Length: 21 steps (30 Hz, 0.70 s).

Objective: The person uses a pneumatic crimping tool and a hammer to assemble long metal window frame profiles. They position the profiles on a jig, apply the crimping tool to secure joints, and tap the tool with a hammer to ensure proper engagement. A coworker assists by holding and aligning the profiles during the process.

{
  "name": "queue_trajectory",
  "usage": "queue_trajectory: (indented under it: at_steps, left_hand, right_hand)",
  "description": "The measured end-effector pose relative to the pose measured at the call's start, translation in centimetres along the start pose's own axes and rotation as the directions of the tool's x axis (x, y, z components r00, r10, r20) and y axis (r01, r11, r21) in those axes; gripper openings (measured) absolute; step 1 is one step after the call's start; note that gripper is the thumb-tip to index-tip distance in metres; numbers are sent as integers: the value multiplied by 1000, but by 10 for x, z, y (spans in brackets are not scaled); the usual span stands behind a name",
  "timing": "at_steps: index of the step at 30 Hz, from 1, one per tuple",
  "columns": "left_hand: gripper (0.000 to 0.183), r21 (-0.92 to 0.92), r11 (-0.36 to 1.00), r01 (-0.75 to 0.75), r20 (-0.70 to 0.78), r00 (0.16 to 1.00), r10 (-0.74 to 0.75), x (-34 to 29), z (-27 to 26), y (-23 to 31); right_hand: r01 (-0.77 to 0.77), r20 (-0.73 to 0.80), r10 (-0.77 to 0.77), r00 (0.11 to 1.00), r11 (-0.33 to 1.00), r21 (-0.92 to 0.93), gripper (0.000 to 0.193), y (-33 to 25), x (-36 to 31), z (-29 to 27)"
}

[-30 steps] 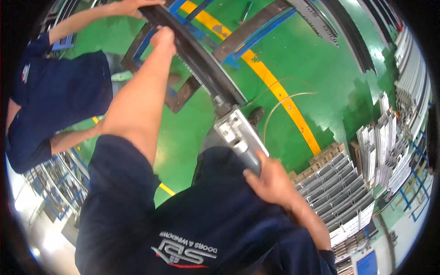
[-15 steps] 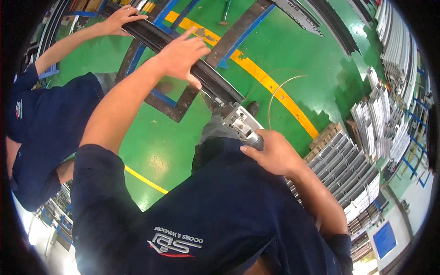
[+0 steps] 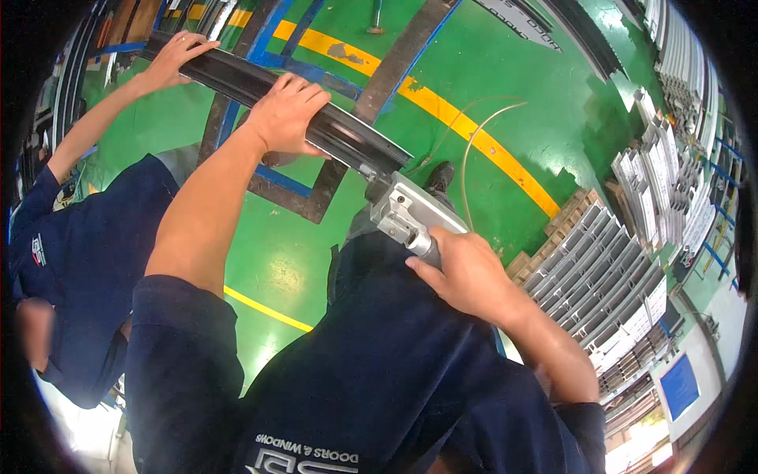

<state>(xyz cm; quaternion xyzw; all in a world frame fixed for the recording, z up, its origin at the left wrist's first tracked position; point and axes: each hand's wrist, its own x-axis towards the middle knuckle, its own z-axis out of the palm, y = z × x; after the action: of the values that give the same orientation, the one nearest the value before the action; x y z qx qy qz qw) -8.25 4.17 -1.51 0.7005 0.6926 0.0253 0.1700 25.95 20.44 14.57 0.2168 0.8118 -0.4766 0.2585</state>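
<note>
My left hand [image 3: 286,117] is closed over a long black metal profile [image 3: 359,141], its fingers across the top and the thumb along the near edge. In my right hand [image 3: 474,275] is the round grey grip of a silver metal power tool [image 3: 418,207]. The tool's head is at the near right end of the profile; the exact contact there cannot be made out. A co-worker's hand [image 3: 170,62] rests on the profile farther along, at the upper left. The profile lies across a blue and black frame stand [image 3: 304,189].
A thin pale hose [image 3: 467,162] curves over the green floor near the tool. Stacked grey profiles [image 3: 592,276] stand on a wooden pallet to the right, with bundles of white profiles [image 3: 651,178] behind. The co-worker [image 3: 87,261] stands close on my left.
My left hand has gone from fingers raised and spread to being wrapped over the profile. The tool's head has turned, and the co-worker's hand appears farther left.
</note>
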Motion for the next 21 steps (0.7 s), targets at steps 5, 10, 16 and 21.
queue_trajectory:
  at_steps: [5, 10, 16, 21]
  left_hand:
    - [95, 3, 1000, 25, 33, 999, -25, 0, -3, -2]
    - [92, -14, 1000, -22, 30, 999, 22, 9, -6, -4]
    - [94, -6, 999, -52, 30, 998, 53, -1, -4, -3]
    - [94, -12, 998, -69, 83, 994, 70, 9, -5, -6]
  right_hand:
    - [-27, 34, 28, 999, 999, -28, 38, 3, -3, -2]
    - [52, 107, -63, 992, 993, 107, 36, 17, -9, -3]
    - [49, 91, -59, 994, 994, 100, 43, 24, -18, 6]
    - [23, 146, -50, 988, 983, 182, 39, 28, -23, -1]
